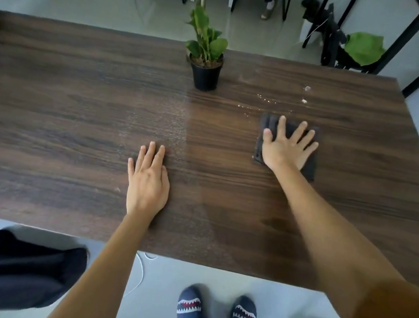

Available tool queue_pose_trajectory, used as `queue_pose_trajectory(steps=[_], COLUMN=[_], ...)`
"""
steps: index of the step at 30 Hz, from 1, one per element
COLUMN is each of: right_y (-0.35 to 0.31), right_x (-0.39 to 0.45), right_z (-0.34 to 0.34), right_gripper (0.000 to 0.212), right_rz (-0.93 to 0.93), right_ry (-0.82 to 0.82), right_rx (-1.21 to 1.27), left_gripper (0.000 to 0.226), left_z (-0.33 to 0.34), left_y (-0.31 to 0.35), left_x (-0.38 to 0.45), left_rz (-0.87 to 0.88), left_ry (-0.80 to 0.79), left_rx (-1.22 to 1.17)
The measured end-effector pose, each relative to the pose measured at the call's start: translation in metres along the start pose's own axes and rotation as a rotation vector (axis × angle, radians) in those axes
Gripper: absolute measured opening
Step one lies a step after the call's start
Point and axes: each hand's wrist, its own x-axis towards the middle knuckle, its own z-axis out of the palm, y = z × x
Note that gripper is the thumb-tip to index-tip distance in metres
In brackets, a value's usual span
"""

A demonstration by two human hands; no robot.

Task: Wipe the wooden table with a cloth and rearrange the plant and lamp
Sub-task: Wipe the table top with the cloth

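A dark wooden table (pixel 64 104) fills the view. A folded dark grey cloth (pixel 310 168) lies flat on its right part, and my right hand (pixel 287 148) presses on it with fingers spread. My left hand (pixel 148 177) rests flat on the bare wood near the front middle, holding nothing. A green plant in a black pot (pixel 205 72) stands upright at the far middle of the table. Water drops and two small white bits (pixel 305 94) lie on the wood just beyond the cloth. No lamp is in view.
A dark garment (pixel 5 268) shows at the lower left below the table edge. My shark-pattern slippers (pixel 216 310) stand on the grey floor. Black metal chair and table legs (pixel 399 47) and another plant (pixel 364 48) are beyond the far right corner.
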Motion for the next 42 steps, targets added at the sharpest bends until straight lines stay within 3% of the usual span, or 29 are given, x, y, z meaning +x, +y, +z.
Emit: queue_pose_trajectory(steps=[4, 7, 9, 11, 15, 20, 22, 24, 26, 28, 30, 33, 36, 39, 42], right_y=[-0.061, -0.02, 0.037, 0.101, 0.187, 0.122, 0.082, 0.067, 0.081, 0.117, 0.176, 0.276, 0.339, 0.319, 0.266], right_x=[-0.096, -0.177, -0.201, -0.201, -0.144, -0.041, -0.038, -0.064, -0.108, -0.149, -0.173, -0.178, -0.113, -0.027, 0.024], right_z=[0.036, 0.048, 0.045, 0.034, 0.005, -0.012, -0.009, 0.002, 0.012, 0.017, 0.016, -0.001, -0.022, -0.036, -0.049], right_gripper=[0.061, 0.056, 0.053, 0.053, 0.061, 0.069, 0.072, 0.069, 0.063, 0.057, 0.055, 0.059, 0.061, 0.064, 0.071], right_rz=[-0.465, -0.697, -0.729, -0.652, -0.277, 0.161, 0.105, -0.127, -0.345, -0.431, -0.355, -0.088, 0.091, 0.149, 0.072], right_ry=[-0.026, 0.008, 0.003, 0.035, 0.049, 0.023, -0.026, -0.028, 0.013, 0.038, 0.075, 0.117, 0.08, 0.055, 0.003], right_rx=[0.013, 0.031, -0.005, -0.028, -0.033, 0.051, 0.035, 0.033, 0.053, 0.051, 0.06, 0.024, 0.031, 0.051, 0.053], left_gripper=[0.048, 0.047, 0.046, 0.045, 0.045, 0.046, 0.048, 0.051, 0.051, 0.052, 0.058, 0.071, 0.077, 0.077, 0.076], left_z=[0.002, 0.003, 0.003, 0.002, 0.002, 0.003, 0.0, 0.0, 0.005, 0.019, 0.038, 0.063, 0.071, 0.065, 0.066], left_y=[-0.002, -0.002, -0.002, -0.002, -0.003, -0.002, 0.006, 0.03, 0.066, 0.104, 0.132, 0.145, 0.143, 0.143, 0.157], left_x=[0.001, 0.002, 0.002, 0.001, 0.001, 0.001, 0.004, 0.008, 0.014, 0.021, 0.026, 0.029, 0.018, 0.018, 0.026], left_rz=[-0.002, 0.015, 0.02, 0.023, 0.016, 0.002, -0.051, -0.09, -0.016, 0.079, 0.076, 0.01, -0.029, -0.062, -0.071], left_ry=[0.033, 0.053, 0.056, 0.054, 0.045, 0.018, 0.029, 0.074, 0.1, 0.044, -0.055, -0.153, -0.099, -0.082, -0.078], left_rx=[-0.031, -0.029, -0.038, -0.039, -0.02, -0.003, -0.05, -0.125, -0.165, -0.153, -0.12, 0.055, 0.194, 0.229, 0.208])
